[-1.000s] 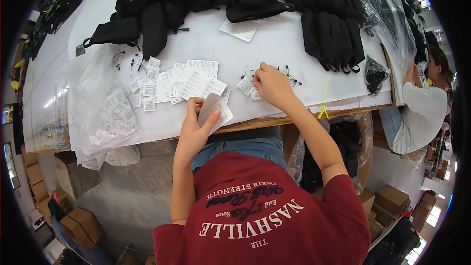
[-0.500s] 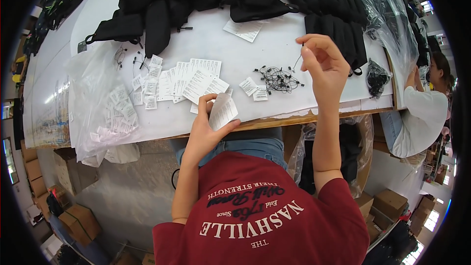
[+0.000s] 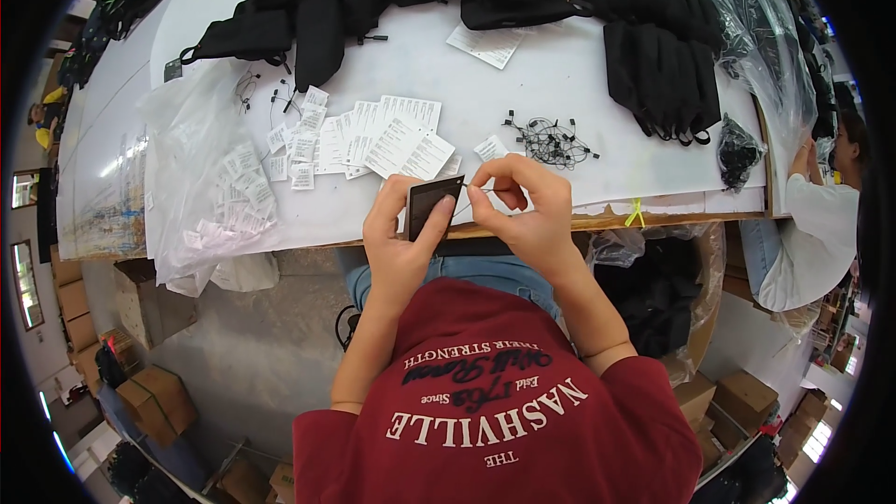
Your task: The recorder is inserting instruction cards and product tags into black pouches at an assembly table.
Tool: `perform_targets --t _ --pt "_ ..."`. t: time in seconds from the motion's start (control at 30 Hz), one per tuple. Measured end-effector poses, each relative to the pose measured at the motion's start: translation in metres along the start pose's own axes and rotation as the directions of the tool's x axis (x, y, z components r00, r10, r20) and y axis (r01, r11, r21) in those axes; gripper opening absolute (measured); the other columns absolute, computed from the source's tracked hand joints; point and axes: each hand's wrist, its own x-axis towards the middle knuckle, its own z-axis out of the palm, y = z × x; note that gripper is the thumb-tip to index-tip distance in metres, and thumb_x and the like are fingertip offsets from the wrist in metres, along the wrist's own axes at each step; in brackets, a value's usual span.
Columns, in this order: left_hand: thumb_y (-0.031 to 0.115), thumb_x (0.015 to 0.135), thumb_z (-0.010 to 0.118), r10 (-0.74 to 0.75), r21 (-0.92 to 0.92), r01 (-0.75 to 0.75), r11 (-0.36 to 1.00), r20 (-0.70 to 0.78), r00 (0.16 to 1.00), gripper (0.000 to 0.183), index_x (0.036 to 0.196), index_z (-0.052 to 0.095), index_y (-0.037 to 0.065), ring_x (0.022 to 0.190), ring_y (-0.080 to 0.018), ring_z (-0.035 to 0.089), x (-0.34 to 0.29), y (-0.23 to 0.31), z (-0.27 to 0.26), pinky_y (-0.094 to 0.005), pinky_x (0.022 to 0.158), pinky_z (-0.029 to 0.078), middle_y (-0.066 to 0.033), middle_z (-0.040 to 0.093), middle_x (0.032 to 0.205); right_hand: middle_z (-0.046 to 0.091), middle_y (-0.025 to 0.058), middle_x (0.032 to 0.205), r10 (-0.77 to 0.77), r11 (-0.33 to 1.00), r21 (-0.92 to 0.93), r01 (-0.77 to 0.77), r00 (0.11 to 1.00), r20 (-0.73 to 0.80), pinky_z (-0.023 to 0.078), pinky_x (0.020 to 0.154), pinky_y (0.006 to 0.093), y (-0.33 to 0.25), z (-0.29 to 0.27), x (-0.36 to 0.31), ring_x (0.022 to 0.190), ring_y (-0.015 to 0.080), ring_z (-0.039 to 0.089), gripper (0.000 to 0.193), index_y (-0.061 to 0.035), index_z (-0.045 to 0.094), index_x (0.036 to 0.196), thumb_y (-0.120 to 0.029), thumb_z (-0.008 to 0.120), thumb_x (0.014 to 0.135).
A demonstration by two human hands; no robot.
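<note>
In my left hand [image 3: 397,229] is a hang tag [image 3: 430,203], upright between thumb and fingers, its dark side showing. My right hand [image 3: 530,210] pinches a thin black tag string [image 3: 474,189] at the tag's upper right corner; whether the string passes through the hole there is too small to tell. Just beyond my right hand lies a tangle of black tag strings [image 3: 553,142]. A small white label [image 3: 490,147] rests beside it. Past my left hand, white printed tags [image 3: 406,145] are spread in overlapping rows, with smaller labels [image 3: 303,145] to their left.
Black pouches [image 3: 322,33] are heaped along the far side, more [image 3: 658,75] stacked at the right. A clear plastic bag [image 3: 201,145] holding labels covers the table's left part. A bagged black bundle [image 3: 740,154] sits right. A co-worker [image 3: 821,215] works at the far right.
My right hand has come down and left with the string, meeting my left hand. The tag in my left hand has turned from its white printed side to its dark side.
</note>
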Motion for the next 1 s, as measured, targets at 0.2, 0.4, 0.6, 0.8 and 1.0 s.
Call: perform_targets --t 0.2,0.4,0.6,0.8,1.0 --pt "0.001 0.078 0.068 0.142 0.139 -0.145 0.98 0.025 0.989 0.01 0.083 0.061 -0.001 0.062 -0.0104 0.051 0.0 0.003 0.001 -0.0215 0.055 0.039 -0.0044 0.055 0.074 0.047 0.0023 0.062 -0.144 0.971 -0.194 0.141 0.99 -0.004 0.034 0.046 0.025 0.003 0.002 -0.002 0.05 0.0108 0.04 0.014 -0.0052 0.061 0.082 -0.003 0.07 0.072" --pt "0.006 0.084 0.065 0.282 0.248 -0.294 0.923 0.084 0.956 0.01 0.09 0.066 -0.001 0.069 -0.0121 0.056 -0.001 0.008 -0.007 -0.0226 0.06 0.042 -0.0067 0.059 0.079 0.049 0.0006 0.061 0.156 0.963 0.201 -0.177 0.981 0.118 0.034 0.049 0.0218 0.005 0.0 -0.002 0.054 0.0069 0.043 0.009 -0.0033 0.059 0.087 -0.004 0.066 0.081" --pt "0.012 0.094 0.052 -0.088 -0.207 0.155 0.966 0.3 0.95 0.017 0.099 0.061 -0.002 0.074 -0.0075 0.056 0.003 -0.002 -0.012 -0.0196 0.067 0.043 -0.0037 0.061 0.085 0.057 -0.0002 0.066 0.148 0.967 0.155 -0.203 0.94 0.309 0.034 0.055 0.0201 0.009 -0.01 -0.003 0.058 0.0049 0.046 0.008 -0.0022 0.059 0.086 -0.003 0.065 0.081" --pt "0.006 0.091 0.057 -0.086 -0.208 0.153 0.966 0.301 0.95 0.006 0.092 0.056 0.001 0.069 -0.005 0.054 0.002 -0.004 -0.013 -0.0183 0.061 0.042 -0.0008 0.057 0.08 0.054 -0.0021 0.064 0.215 0.832 0.372 -0.411 0.858 0.466 0.036 0.053 0.0199 0.009 -0.006 -0.002 0.058 0.0038 0.047 0.01 -0.0034 0.056 0.09 -0.013 0.061 0.089" --pt "0.01 0.09 0.059 -0.042 -0.177 0.084 0.981 0.229 0.973 0.009 0.092 0.056 0.002 0.067 -0.0076 0.053 0.05 -0.02 -0.012 -0.0196 0.06 0.042 -0.0013 0.057 0.079 0.053 -0.0027 0.064 0.327 0.729 0.35 -0.588 0.749 0.577 0.035 0.053 0.0192 0.024 -0.009 -0.006 0.058 0.0029 0.046 0.013 -0.0034 0.053 0.089 -0.015 0.059 0.091"
